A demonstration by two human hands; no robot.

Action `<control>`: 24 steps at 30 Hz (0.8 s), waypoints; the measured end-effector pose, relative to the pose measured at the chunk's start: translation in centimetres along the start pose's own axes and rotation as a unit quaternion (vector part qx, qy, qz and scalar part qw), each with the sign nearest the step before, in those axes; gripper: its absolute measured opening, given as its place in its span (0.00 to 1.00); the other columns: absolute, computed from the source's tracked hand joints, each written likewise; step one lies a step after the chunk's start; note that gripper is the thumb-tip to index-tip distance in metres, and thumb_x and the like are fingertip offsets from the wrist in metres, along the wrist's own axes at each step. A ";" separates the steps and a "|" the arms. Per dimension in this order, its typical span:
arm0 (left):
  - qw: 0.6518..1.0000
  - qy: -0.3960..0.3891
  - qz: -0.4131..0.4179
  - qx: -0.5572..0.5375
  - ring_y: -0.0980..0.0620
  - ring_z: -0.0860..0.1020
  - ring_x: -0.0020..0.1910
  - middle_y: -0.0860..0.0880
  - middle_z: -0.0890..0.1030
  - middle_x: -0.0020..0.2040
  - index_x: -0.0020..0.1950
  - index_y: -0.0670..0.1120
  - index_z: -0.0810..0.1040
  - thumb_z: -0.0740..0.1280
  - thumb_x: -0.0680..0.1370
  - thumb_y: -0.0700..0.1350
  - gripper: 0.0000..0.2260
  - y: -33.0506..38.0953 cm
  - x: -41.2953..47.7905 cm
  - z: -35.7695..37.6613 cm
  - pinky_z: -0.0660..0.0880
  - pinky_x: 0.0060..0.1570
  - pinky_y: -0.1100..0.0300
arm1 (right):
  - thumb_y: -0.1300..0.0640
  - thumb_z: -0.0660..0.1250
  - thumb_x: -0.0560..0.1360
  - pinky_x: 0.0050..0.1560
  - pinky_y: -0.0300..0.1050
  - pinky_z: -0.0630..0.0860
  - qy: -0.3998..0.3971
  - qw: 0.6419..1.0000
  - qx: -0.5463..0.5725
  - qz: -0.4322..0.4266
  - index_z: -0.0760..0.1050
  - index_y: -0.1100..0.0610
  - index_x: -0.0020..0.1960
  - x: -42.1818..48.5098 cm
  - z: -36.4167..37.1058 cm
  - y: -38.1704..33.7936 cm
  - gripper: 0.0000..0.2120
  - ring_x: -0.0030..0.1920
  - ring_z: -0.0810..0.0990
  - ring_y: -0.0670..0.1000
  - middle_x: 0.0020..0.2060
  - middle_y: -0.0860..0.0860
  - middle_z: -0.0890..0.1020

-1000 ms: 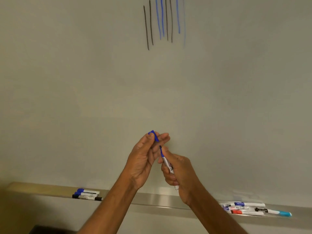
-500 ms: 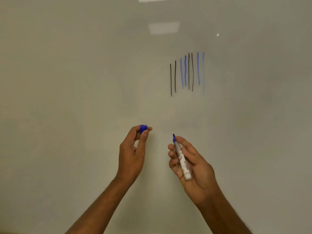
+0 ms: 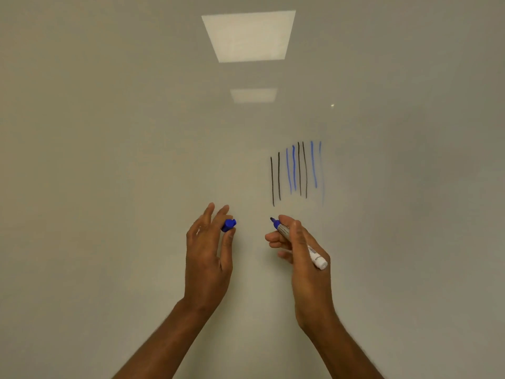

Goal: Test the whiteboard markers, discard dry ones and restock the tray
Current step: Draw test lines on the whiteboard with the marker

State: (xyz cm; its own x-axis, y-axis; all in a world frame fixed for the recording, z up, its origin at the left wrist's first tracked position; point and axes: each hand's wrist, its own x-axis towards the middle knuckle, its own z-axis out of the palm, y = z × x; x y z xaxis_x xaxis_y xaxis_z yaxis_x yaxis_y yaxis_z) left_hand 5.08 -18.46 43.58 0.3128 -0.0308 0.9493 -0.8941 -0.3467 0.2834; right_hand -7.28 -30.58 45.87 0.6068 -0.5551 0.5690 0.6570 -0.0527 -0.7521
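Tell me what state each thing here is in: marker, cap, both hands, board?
Blue marker: uncapped, tip pointing up and left.
Blue cap: off the marker, pinched between fingertips.
Left hand: pinches the cap.
Right hand: grips the marker.
Whiteboard: marked with four black and four blue strokes, the rightmost faint.

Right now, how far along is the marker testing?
Done: eight test strokes on the board, four black, four blue, the rightmost blue faint. In hand: the right hand holds an uncapped blue marker, tip below the strokes; the left hand pinches its cap. Left: this marker's stroke, recapping, then sorting. The tray is out of view, so discards and restock can't be judged.
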 end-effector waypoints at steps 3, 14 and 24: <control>0.995 0.037 0.083 0.036 0.51 0.59 0.81 0.50 0.68 0.78 0.68 0.45 0.78 0.66 0.82 0.43 0.15 -0.3 1.7 0.7 0.58 0.79 0.49 | 0.45 0.59 0.75 0.46 0.21 0.70 0.047 0.992 -0.066 -0.098 0.80 0.56 0.55 1.0 0.7 -0.2 0.19 0.48 0.81 0.35 0.45 0.47 0.85; 0.975 0.069 0.171 0.126 0.40 0.59 0.81 0.40 0.66 0.79 0.68 0.45 0.80 0.62 0.84 0.50 0.17 -1.7 8.2 3.0 0.54 0.78 0.38 | 0.38 0.62 0.73 0.49 0.51 0.82 0.086 0.933 -0.215 -0.276 0.77 0.57 0.58 7.0 2.2 -0.3 0.25 0.48 0.80 0.53 0.49 0.50 0.81; 0.965 0.097 0.210 0.122 0.42 0.60 0.81 0.42 0.70 0.76 0.71 0.45 0.76 0.63 0.84 0.50 0.18 -2.8 9.2 4.7 0.56 0.75 0.30 | 0.42 0.62 0.74 0.47 0.49 0.79 0.077 0.907 -0.248 -0.333 0.76 0.57 0.60 9.2 3.2 -0.2 0.23 0.43 0.77 0.46 0.47 0.44 0.75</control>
State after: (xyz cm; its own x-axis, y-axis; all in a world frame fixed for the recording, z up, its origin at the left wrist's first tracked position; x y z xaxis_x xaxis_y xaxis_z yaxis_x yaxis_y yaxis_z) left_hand 11.97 -22.15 50.91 -0.1466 -0.0494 0.9880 -0.8194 -0.5534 -0.1493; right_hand -0.46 -33.04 52.33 0.0559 -0.3702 0.9273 0.5494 -0.7641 -0.3382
